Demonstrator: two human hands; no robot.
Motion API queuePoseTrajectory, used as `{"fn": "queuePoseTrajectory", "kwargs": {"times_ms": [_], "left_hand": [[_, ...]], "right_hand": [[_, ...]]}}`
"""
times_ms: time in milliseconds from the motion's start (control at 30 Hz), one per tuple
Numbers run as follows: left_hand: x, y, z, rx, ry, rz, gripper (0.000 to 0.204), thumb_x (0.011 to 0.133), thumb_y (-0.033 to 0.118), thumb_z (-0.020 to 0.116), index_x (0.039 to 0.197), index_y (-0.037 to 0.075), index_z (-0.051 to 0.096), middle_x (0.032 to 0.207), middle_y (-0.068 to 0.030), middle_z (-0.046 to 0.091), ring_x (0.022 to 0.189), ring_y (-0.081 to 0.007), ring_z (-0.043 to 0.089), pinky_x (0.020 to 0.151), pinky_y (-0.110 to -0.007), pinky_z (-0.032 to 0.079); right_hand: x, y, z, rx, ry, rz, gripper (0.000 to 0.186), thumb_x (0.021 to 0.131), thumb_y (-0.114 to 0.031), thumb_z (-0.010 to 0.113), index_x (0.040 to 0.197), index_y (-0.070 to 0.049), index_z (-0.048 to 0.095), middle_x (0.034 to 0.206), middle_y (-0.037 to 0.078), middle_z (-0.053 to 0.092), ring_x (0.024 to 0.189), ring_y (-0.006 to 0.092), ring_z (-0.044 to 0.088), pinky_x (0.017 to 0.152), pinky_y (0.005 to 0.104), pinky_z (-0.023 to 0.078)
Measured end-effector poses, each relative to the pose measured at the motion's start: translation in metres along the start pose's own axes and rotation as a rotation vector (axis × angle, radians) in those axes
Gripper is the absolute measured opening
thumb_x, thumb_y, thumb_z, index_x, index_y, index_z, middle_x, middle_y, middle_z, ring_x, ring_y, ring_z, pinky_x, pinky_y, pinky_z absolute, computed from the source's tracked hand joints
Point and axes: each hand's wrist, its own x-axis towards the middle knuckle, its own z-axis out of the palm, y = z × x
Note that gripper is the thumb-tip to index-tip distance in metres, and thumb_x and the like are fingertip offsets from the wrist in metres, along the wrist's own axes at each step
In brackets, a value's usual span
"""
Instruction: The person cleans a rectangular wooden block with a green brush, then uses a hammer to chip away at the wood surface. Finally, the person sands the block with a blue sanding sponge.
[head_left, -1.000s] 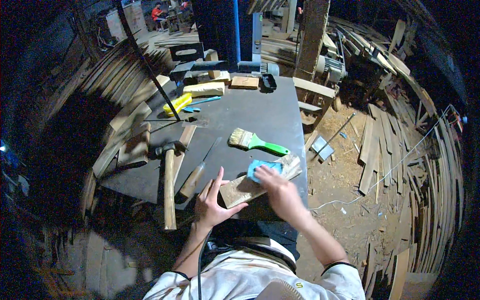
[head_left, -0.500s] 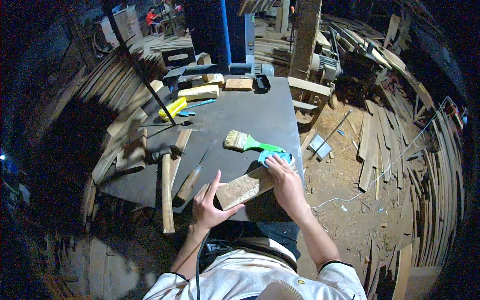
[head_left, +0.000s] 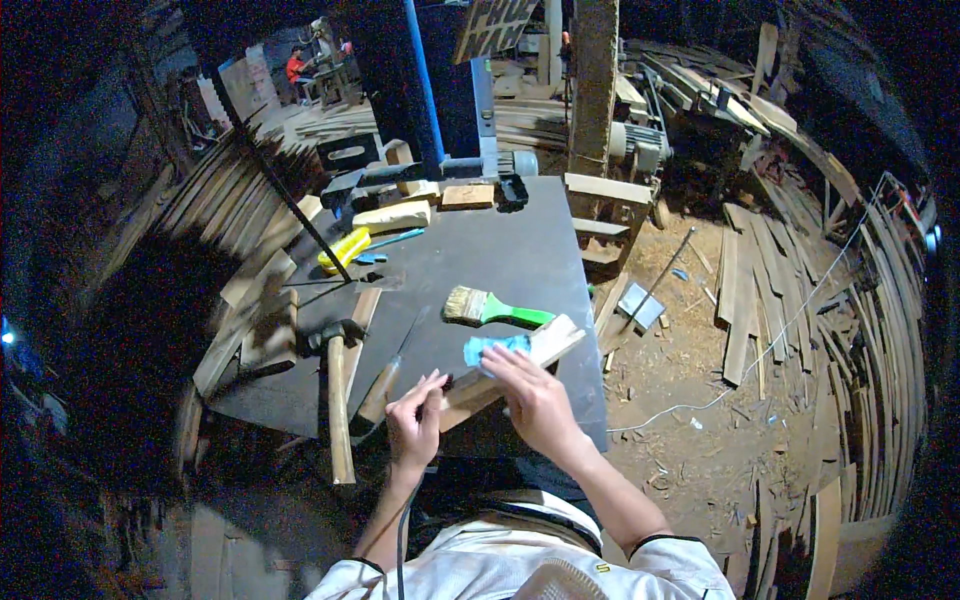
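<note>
A rough wooden block (head_left: 560,341) lies slantwise over the near edge of the dark worktable, its far end pointing right. My left hand (head_left: 413,420) is closed around its near-left end. On the block's upper face my right hand (head_left: 535,405) presses a flat light-blue piece (head_left: 492,348), perhaps abrasive paper or cloth, with its fingers. Just beyond rests a paintbrush (head_left: 490,308) with a green handle and pale bristles. Left of my left hand lie a chisel-like tool (head_left: 382,385) with a wooden handle and a hammer (head_left: 340,410), its handle overhanging the table edge.
The worktable (head_left: 480,255) also bears a yellow-handled brush (head_left: 345,250), wooden blocks (head_left: 392,217) and a black tray (head_left: 512,192). A thin dark bar (head_left: 270,170) slants down to its left side. Planks (head_left: 745,290) and a white cord (head_left: 690,405) lie on the floor at right.
My right hand has slid the light-blue piece left along the block toward my left hand. The block has turned a little, and my left hand's spread fingers have closed around its end.
</note>
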Motion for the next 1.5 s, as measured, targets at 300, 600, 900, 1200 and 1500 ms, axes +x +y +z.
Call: {"fn": "queuePoseTrajectory", "kwargs": {"times_ms": [300,600,900,1200,1500], "left_hand": [[-0.007,0.009,-0.003,0.319,-0.118,0.318,0.058,0.073,0.029,0.096,0.118,0.0,0.073,0.121,-0.0206,0.075,0.114,-0.0373,0.073,0.1,-0.043,0.058],[0.002,0.013,-0.003,0.253,-0.1,0.399,0.055,0.075,0.031,0.095,0.113,-0.002,0.073,0.108,-0.0219,0.076,0.099,-0.0373,0.076,0.087,-0.044,0.061],[-0.01,0.011,-0.004,0.237,-0.126,0.195,0.05,0.075,0.035,0.095,0.104,0.002,0.071,0.086,-0.0165,0.076,0.077,-0.0347,0.077,0.068,-0.041,0.059],[-0.011,0.001,-0.003,0.137,-0.099,0.105,0.05,0.075,0.035,0.095,0.105,0.002,0.071,0.091,-0.0186,0.077,0.084,-0.0359,0.078,0.072,-0.042,0.061],[-0.002,0.012,-0.007,0.061,-0.161,0.029,0.055,0.073,0.032,0.096,0.108,-0.002,0.071,0.107,-0.0239,0.076,0.105,-0.0371,0.076,0.09,-0.042,0.061]], "right_hand": [[-0.001,-0.005,0.006,-0.06,-0.01,0.038,0.06,0.082,0.007,0.061,0.142,0.0,0.06,0.147,0.02,0.061,0.142,0.035,0.054,0.123,0.048,0.039],[-0.001,0.008,-0.014,-0.043,0.01,0.033,0.055,0.085,0.007,0.059,0.14,0.0,0.061,0.148,0.02,0.06,0.143,0.0365,0.053,0.122,0.0508,0.04],[-0.009,-0.017,-0.001,0.052,-0.147,-0.078,0.061,0.083,0.004,0.065,0.144,-0.001,0.058,0.155,0.017,0.055,0.147,0.0317,0.05,0.124,0.0482,0.039],[-0.009,-0.033,0.003,0.091,-0.12,-0.048,0.052,0.087,0.01,0.064,0.137,-0.003,0.064,0.145,0.018,0.063,0.14,0.0366,0.056,0.121,0.0496,0.042],[-0.011,-0.028,0.012,0.074,-0.181,-0.147,0.062,0.083,0.012,0.061,0.143,-0.003,0.06,0.15,0.02,0.058,0.144,0.0376,0.052,0.121,0.0482,0.042]]}}
